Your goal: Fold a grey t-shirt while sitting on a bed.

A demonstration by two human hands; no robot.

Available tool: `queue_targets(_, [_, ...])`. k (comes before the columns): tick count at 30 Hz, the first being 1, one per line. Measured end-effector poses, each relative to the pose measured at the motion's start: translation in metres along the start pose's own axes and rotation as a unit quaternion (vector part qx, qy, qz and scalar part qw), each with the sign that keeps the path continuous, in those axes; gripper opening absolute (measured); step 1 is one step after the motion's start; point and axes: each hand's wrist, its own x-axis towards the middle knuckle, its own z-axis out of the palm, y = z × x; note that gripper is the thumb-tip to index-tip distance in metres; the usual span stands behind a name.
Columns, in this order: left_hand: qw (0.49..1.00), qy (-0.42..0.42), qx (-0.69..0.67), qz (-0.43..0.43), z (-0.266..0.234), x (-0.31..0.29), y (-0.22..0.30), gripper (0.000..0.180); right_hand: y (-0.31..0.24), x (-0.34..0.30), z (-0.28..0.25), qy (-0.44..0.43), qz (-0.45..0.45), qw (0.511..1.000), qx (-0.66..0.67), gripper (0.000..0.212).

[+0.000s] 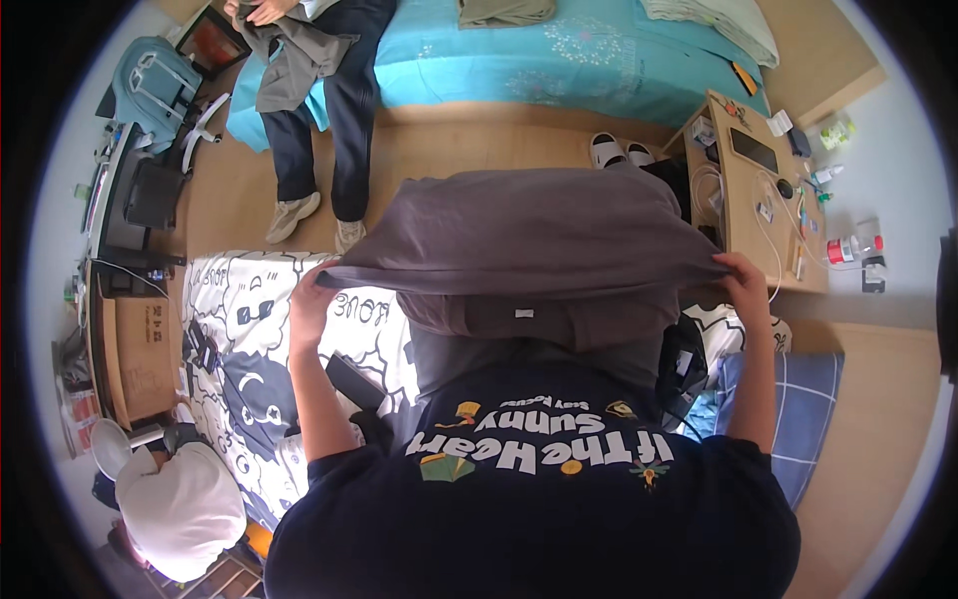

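A dark grey-brown shirt (539, 225) is stretched wide across my lap, its upper layer bulging away from me. My left hand (311, 299) pinches one end of its near edge. At the opposite end, my right hand (740, 285) grips the same edge between thumb and fingers. Below the taut edge, more of the dark cloth lies over my thighs, with a small white label (523, 313) showing. Some of the fingers of both hands are hidden by the fabric.
Opposite, another person's hands (264, 12) hold a grey garment (299, 60) beside a turquoise-covered bed (479, 70). At right, a wooden bedside table (743, 210) carries a phone (753, 150) and cables. Slippers (606, 150) lie on the floor. A black bag (682, 364) sits by my right side.
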Motion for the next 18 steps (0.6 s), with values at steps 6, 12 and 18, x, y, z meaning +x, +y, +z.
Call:
queue_targets(6, [0.961,0.135,-0.015,0.242,-0.010,0.017,0.006,0.032,-0.002,0.019,0.004,0.160,-0.141,0.969,0.127,0.033])
queue_targets(12, [0.931,-0.142,-0.281,0.186,-0.084,0.014,0.042,0.026,-0.038,0.018,-0.050,0.114,-0.111,0.920,0.359,0.033])
queue_targets(18, [0.994,0.035,-0.027,0.099,-0.033,0.065,0.002,0.026,0.005,0.070,-0.034,0.163,0.018,0.955,0.248,0.024])
